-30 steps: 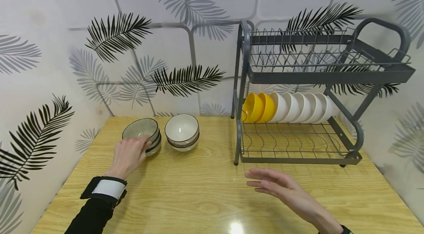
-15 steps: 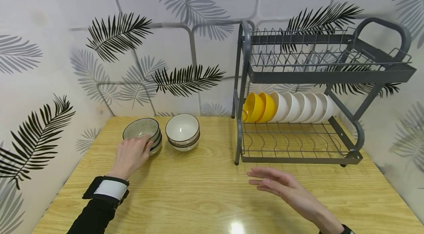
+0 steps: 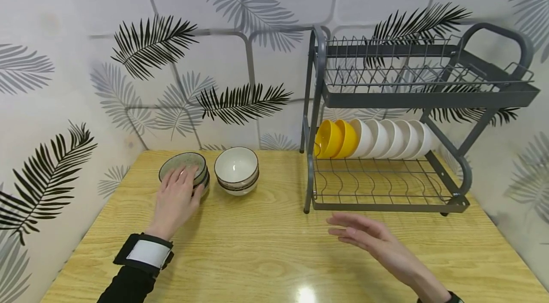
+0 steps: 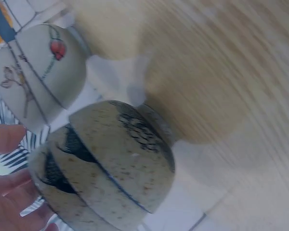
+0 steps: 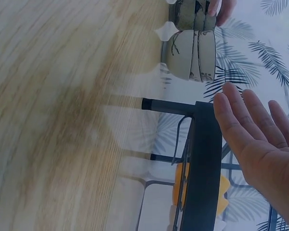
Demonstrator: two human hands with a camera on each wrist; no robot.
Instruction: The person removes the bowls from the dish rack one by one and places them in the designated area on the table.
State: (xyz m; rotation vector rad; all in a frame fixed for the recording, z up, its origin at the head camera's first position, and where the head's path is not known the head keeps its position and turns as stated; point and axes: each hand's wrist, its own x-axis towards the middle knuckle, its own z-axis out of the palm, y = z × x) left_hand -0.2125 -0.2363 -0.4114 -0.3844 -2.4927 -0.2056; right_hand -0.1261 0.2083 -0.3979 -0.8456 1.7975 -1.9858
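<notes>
At the left back of the table stands a stack of speckled grey-green bowls (image 3: 184,162) with dark rims. My left hand (image 3: 176,198) is over the near side of the top bowl's rim, fingers extended and spread. In the left wrist view, the stacked speckled bowls (image 4: 120,159) show dark painted patterns, and the fingers (image 4: 17,192) are at the rim side. Whether they touch the rim I cannot tell. Just right is a stack of cream bowls (image 3: 236,167) with brown rims. My right hand (image 3: 369,238) hovers before the dish rack, fingers extended, holding nothing.
A dark two-tier dish rack (image 3: 390,207) stands on the right of the wooden table (image 3: 257,246). On its lower tier, two yellow bowls (image 3: 328,138) and several white bowls (image 3: 390,138) stand on edge in a row. A leaf-patterned wall (image 3: 274,69) rises behind.
My left hand's fingers have loosened from the top speckled bowl's near rim and spread over it; the hand shifted slightly right. My right hand has moved slightly right. The bowls stay put.
</notes>
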